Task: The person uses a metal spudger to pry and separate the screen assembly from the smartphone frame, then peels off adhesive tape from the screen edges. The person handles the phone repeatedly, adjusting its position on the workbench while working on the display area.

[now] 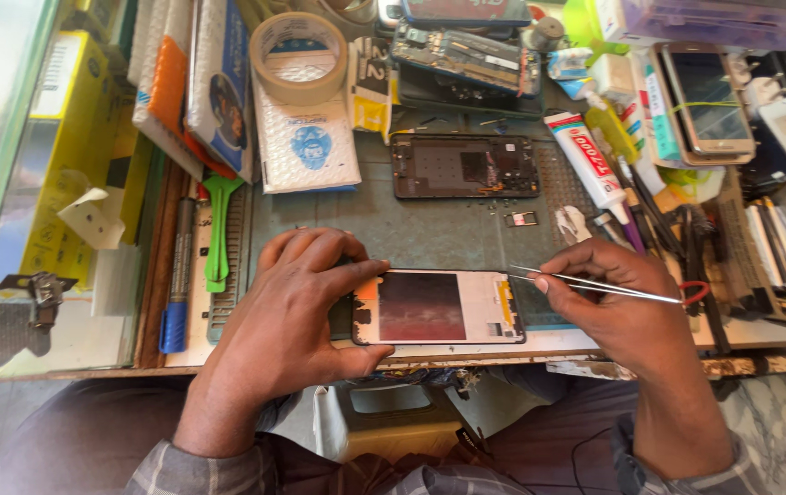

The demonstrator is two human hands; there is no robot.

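An opened phone screen assembly lies face down near the front edge of the grey work mat, its reddish back panel showing. My left hand grips its left end, thumb under and fingers over. My right hand holds thin metal tweezers at the assembly's right end. The tweezer tips point left, just above the top right corner of the assembly.
A black phone frame lies further back on the mat. A tape roll, padded envelopes, a glue tube, other phones and hand tools crowd the back and right. A green pry tool lies at left.
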